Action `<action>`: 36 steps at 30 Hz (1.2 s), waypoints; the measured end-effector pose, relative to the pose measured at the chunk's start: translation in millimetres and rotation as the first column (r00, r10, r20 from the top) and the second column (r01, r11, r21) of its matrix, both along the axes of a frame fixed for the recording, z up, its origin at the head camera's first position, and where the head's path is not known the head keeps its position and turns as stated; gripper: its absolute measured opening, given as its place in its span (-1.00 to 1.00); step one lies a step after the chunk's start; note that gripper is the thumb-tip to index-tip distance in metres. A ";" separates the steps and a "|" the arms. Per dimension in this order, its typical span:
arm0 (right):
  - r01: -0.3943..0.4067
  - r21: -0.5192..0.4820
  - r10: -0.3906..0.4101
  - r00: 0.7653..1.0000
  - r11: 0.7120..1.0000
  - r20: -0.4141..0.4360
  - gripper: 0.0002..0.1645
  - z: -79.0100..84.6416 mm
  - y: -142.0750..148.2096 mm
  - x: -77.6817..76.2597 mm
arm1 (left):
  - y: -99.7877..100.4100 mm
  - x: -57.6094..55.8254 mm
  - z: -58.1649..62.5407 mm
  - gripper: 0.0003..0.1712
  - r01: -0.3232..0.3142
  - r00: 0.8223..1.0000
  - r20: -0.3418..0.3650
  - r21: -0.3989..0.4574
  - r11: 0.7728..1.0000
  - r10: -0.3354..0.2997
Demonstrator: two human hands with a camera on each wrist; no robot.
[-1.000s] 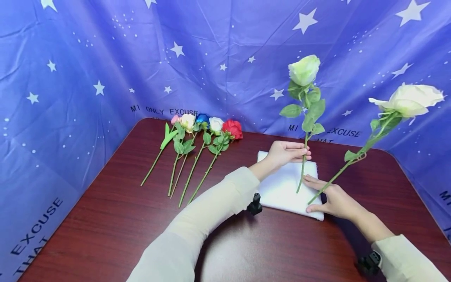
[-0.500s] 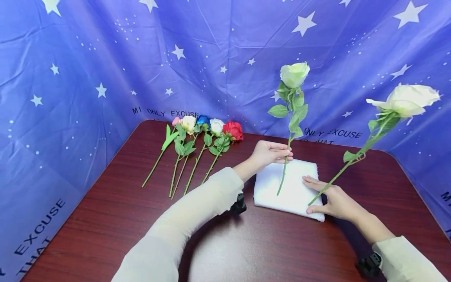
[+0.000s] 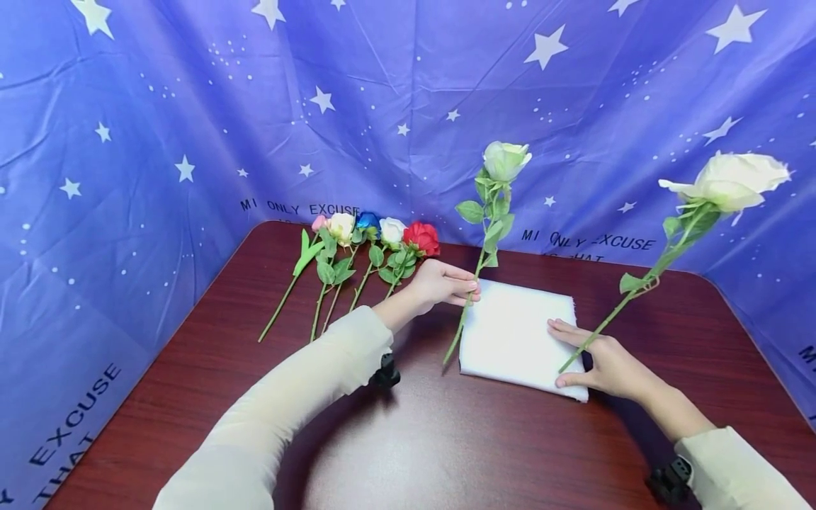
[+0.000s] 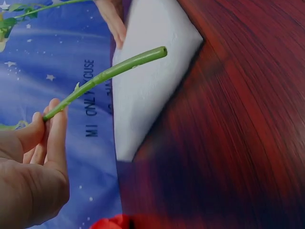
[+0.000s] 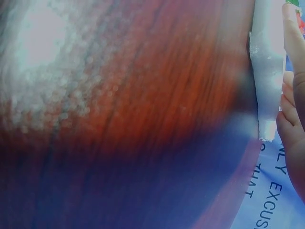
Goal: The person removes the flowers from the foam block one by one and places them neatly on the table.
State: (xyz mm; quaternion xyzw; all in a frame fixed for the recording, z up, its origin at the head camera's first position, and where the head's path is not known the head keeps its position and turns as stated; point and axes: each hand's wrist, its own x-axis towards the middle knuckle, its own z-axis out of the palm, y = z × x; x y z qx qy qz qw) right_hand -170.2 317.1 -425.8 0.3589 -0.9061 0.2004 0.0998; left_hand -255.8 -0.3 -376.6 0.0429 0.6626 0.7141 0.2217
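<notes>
My left hand (image 3: 443, 285) pinches the stem of a pale green-white rose (image 3: 506, 161), tilted, left of a white foam block (image 3: 510, 326). In the left wrist view the cut end of that stem (image 4: 114, 71) points away from the fingers, overlapping the foam. My right hand (image 3: 608, 365) rests on the foam's right side, thumb and fingers spread. Between them a second white rose (image 3: 733, 180) leans to the right, its stem's lower end at the foam's top. In the right wrist view part of the right hand (image 5: 298, 95) shows beside the foam edge.
Left on the dark wood table (image 3: 408, 439) lie several flowers: a pink tulip (image 3: 319, 223), a cream rose (image 3: 341, 228), a blue one (image 3: 367, 223), a white one (image 3: 392, 230) and a red one (image 3: 422, 238). A blue star-printed curtain (image 3: 408, 92) hangs behind.
My left hand has carried the green-white rose left and lower, from over the foam to its left edge. The right hand and the leaning rose stay in place.
</notes>
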 end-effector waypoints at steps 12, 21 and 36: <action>-0.015 -0.006 0.015 1.000 1.000 -0.008 0.05 -0.1 -0.6 -1.4 | -47.5 10.2 -19.7 -0.69 -0.034 0.988 0.143 -0.174 0.984 0.059; -0.007 -0.005 0.007 1.000 1.000 0.003 0.05 0.8 -0.1 -1.1 | -71.1 13.0 -27.0 -0.73 -0.013 0.976 0.203 -0.279 0.960 0.073; 0.006 -0.015 -0.005 1.000 1.000 0.016 0.05 -2.9 0.9 1.2 | -81.0 16.6 -28.7 -0.76 -0.098 0.962 0.206 -0.350 0.931 0.179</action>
